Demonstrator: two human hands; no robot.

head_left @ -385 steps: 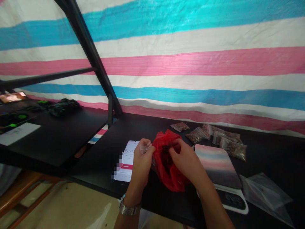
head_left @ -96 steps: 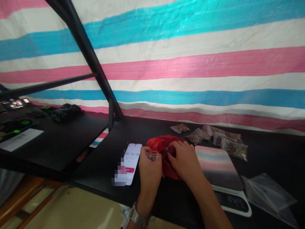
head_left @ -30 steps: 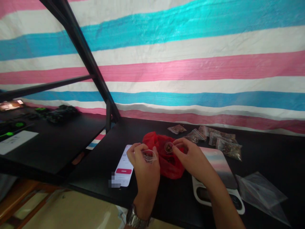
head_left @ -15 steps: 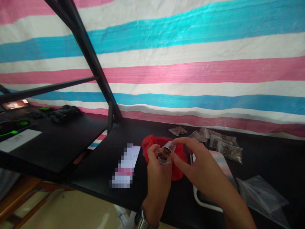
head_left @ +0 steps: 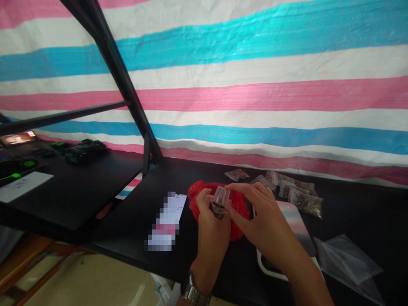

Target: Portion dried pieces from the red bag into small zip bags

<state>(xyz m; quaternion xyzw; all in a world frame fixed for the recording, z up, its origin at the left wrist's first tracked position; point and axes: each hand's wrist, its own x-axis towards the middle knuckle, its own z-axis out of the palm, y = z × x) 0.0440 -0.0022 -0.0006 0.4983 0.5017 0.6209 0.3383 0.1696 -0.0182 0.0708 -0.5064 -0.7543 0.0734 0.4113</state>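
My left hand (head_left: 212,225), with a metal watch on its wrist, is closed around a small clear plastic bag (head_left: 219,209) that has dark bits inside. My right hand (head_left: 255,204) pinches a small translucent cup (head_left: 221,195) between thumb and fingers. The cup is tipped mouth-down at the bag's opening, and its wall looks see-through. Behind and below both hands lies a red plastic bag (head_left: 239,231), its contents hidden. Under my right forearm is a white-rimmed scale-like device (head_left: 295,219), partly covered.
Several filled zip bags (head_left: 306,202) lie at the back right, and one small bag (head_left: 236,174) sits apart. Flat clear bags (head_left: 350,259) rest at the right. A phone (head_left: 167,223) lies left of my hands. A black metal frame (head_left: 117,76) stands before striped sheeting.
The cup has tipped further over, from showing dark bits inside to standing mouth-down over the small bag. Both hands otherwise keep their place.
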